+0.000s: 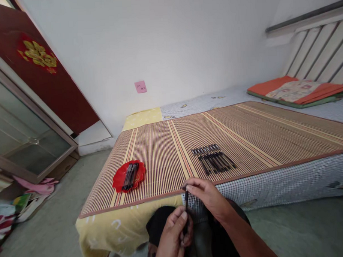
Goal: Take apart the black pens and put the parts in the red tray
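My left hand (176, 229) is closed around the lower part of a slim black pen (186, 198), held upright in front of the bed's edge. My right hand (206, 194) pinches the pen's top end between thumb and forefinger; a small dark piece shows at those fingertips, too small to make out. Beyond my right hand, several black pens (217, 162) lie side by side on the striped mat (155, 155). A row of short dark pieces with pale marks (206, 149) runs along their far ends. To the left, a red scalloped dish (115, 183) holds several more dark pens (130, 175).
The mat covers a bed with a yellow and checked sheet (115, 228). A folded orange and floral cloth (296, 89) lies at the far right by the white slatted headboard (320, 48). A pink note (140, 87) is on the wall. Cloths (38, 185) lie on the floor at left.
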The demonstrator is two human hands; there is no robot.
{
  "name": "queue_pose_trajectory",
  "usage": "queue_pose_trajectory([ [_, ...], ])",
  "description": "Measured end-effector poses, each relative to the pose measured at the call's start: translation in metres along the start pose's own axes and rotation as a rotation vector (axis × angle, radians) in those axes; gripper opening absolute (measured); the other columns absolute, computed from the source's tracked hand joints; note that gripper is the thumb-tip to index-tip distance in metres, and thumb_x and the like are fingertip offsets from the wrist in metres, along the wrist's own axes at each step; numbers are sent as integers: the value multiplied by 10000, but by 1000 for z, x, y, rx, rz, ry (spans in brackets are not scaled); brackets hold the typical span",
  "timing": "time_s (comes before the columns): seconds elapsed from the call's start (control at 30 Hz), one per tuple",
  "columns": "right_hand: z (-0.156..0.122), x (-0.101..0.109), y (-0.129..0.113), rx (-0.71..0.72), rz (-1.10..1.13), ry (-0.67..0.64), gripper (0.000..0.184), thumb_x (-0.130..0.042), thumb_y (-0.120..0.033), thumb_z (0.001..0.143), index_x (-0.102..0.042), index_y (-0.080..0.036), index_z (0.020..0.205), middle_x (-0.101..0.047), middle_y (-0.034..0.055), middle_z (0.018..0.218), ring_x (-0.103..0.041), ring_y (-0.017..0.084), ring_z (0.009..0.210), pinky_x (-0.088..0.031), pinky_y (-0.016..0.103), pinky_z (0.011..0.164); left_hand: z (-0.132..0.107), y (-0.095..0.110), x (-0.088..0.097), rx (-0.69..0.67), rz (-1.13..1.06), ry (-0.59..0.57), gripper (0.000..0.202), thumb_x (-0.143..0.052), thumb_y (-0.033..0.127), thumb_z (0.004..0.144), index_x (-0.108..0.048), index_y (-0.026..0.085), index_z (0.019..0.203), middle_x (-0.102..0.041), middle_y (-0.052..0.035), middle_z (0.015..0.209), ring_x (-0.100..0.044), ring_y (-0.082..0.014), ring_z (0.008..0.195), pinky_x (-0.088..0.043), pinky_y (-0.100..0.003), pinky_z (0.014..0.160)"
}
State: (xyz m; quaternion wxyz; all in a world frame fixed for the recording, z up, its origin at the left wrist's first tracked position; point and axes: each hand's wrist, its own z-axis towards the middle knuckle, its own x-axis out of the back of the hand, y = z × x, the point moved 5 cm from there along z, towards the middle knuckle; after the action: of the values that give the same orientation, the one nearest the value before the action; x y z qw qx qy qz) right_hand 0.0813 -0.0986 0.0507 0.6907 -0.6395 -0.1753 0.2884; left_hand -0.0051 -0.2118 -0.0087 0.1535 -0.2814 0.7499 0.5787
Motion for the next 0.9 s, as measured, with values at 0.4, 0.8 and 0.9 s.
queue_pose_trajectory([
  [0.4,9,1,39,-58,-19,2,283,-688,-439,799,-656,-158,781,-571,-12,701,-510,137,692,-395,266,655,14,-15,28,-77,281,111,482,-717,599,758,-591,143,850,-454,51,607,-373,-72,523,-288,-198,477],
  [0.8,78,50,54,118,-1153,311,423,-478,-341,935,-623,-110,1259,-599,181,1347,-433,327,1321,-296,468,1113,16,2,100,-523,892,525,413,-495,534,921,-681,174,998,-662,-39,730,-627,-199,710,-509,-266,651],
  [0.9,108,66,68,-24,-1425,286,512,-470,-386,949,-555,-87,1356,-500,192,1469,-310,350,1425,-187,492,1160,18,-3,103,-558,888,538,405,-494,536,921,-682,183,989,-639,-17,680,-619,-190,663,-498,-260,629],
])
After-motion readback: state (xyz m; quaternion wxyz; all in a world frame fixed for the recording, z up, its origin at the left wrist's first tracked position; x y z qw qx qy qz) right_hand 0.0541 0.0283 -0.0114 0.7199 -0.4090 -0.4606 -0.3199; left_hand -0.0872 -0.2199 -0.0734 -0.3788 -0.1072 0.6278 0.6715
